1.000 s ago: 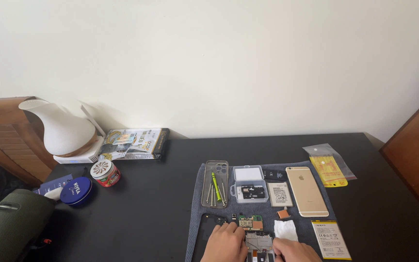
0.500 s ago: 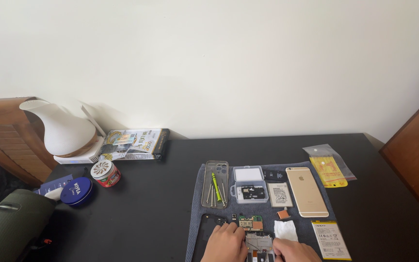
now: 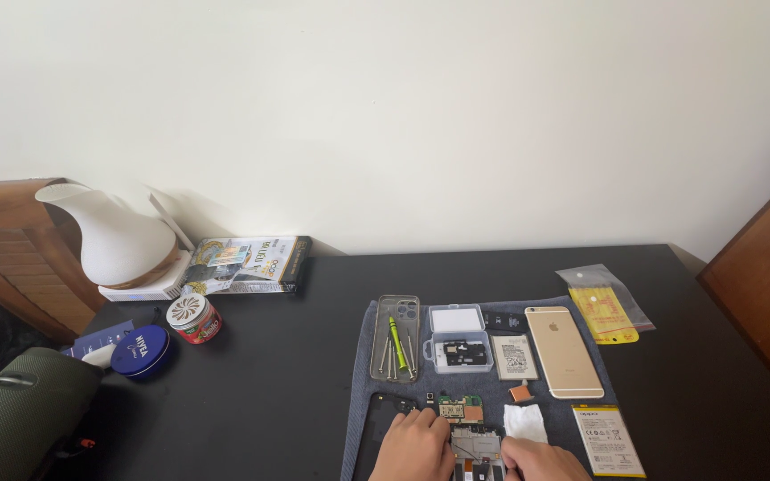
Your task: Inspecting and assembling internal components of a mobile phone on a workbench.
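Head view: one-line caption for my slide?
Both hands, left hand and right hand, rest on an opened phone on a grey mat.

Only the two hands show, at the bottom edge of the view. The bare left hand has no ring, glove or watch. The bare right hand is likewise unadorned; no sleeve reaches either wrist.

Both hands cut off by bottom edge: left hand and right hand show knuckles only, wrists out of frame. Opened phone partly under them, lower half cropped. Fingertip grip can't be told. Green speaker cropped at left.
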